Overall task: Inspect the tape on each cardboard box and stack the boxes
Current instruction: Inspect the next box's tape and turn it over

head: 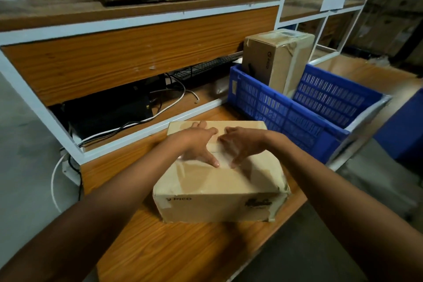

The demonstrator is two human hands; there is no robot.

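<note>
A cardboard box printed "PICO" lies on the wooden table, with clear tape along its top seam and a torn, dented right front corner. My left hand lies flat on the box top, fingers spread and thumb pressing the tape. My right hand rests beside it with fingertips and thumb touching the same tape strip. A second taped cardboard box stands upright in the blue crate.
The blue crate sits at the table's right, close behind the near box. A white-framed wooden shelf rises behind the table, holding a black keyboard, a black device and loose cables. Grey floor lies to the left and right.
</note>
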